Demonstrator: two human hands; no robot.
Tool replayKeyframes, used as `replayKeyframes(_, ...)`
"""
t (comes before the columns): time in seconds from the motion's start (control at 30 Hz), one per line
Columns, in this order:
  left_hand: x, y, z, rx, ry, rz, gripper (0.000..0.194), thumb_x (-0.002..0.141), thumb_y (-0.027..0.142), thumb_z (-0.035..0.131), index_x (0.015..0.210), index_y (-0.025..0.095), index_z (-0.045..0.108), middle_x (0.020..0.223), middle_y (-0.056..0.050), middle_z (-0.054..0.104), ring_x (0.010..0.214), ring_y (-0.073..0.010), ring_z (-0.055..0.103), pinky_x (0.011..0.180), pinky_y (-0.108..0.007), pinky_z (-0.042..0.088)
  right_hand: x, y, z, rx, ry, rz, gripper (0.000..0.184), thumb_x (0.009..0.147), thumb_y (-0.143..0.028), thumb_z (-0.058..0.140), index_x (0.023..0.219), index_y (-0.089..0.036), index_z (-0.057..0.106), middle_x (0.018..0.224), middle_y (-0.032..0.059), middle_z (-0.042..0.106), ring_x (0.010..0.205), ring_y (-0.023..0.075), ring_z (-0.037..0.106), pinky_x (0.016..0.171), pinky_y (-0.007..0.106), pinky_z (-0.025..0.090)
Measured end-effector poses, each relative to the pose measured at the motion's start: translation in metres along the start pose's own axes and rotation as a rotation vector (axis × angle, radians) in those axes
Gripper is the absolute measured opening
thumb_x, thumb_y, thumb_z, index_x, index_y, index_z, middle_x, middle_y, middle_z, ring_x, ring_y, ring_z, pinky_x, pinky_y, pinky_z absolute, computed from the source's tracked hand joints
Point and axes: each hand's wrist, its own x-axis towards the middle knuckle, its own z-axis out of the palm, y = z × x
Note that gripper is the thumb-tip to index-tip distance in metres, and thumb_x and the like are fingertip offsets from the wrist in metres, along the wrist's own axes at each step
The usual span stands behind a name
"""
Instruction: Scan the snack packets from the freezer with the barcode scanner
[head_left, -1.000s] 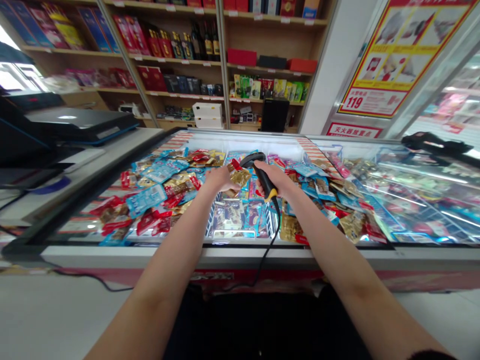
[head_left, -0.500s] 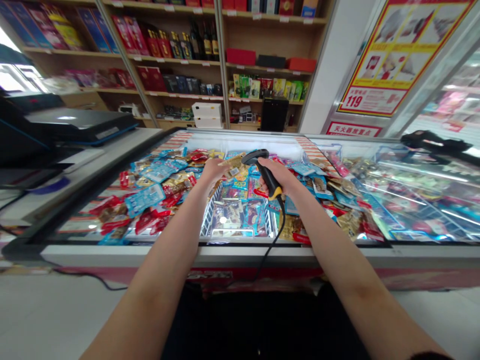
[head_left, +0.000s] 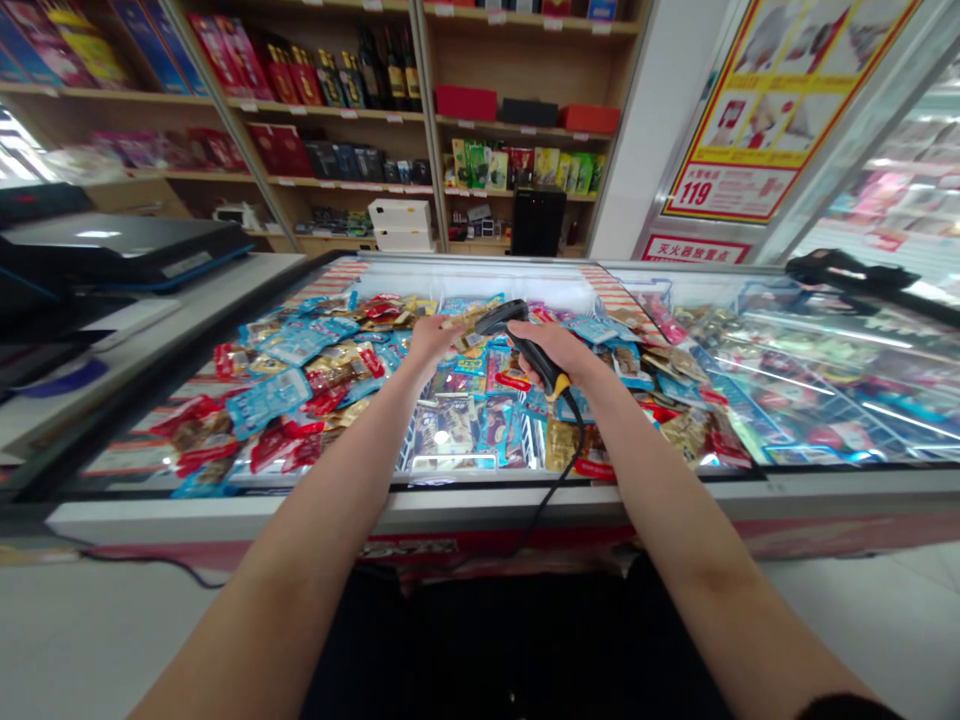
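Observation:
My right hand (head_left: 551, 350) is closed around the grip of a black and yellow barcode scanner (head_left: 534, 352), its cable hanging down over the freezer's front edge. Between the finger and thumb of my left hand (head_left: 436, 338) is a gold snack packet (head_left: 470, 328). The scanner's head is close over the packet's right part and hides some of it. Below both hands, a white wire basket (head_left: 530, 440) with flat packets shows through the glass top. Blue packets (head_left: 270, 400) and red packets (head_left: 289, 445) lie heaped to the left, and more packets (head_left: 686, 432) to the right.
The glass-topped freezer (head_left: 480, 505) spans the front. A counter (head_left: 247, 268) with a dark flat-topped device (head_left: 127, 245) stands at left. Black straps or a tool (head_left: 847, 270) lie on the right freezer. Shelves (head_left: 330, 185) of boxes and bottles stand behind. A cable (head_left: 150, 560) runs low at left.
The view has shifted slightly to the right and down. The scanner's head has tilted and come nearer the gold packet. Both hands keep their hold.

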Motion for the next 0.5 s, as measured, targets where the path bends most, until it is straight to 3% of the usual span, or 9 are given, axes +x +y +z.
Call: replayKeyframes(0.5, 0.0057, -0.0036, -0.0012, 0.038, 0.012, 0.005, 0.026, 0.062, 0.034, 0.082, 0.075, 0.019, 0.066, 0.067, 0.001, 0.062, 0.070, -0.0175, 0.064, 0.071, -0.032, 0.058, 0.0037, 0.0057, -0.0002, -0.003, -0.022, -0.009, 0.046, 0.104, -0.044, 0.056, 0.065, -0.019, 0.057, 0.046, 0.0030, 0.060, 0.030, 0.0115, 0.046, 0.035, 0.023, 0.048)
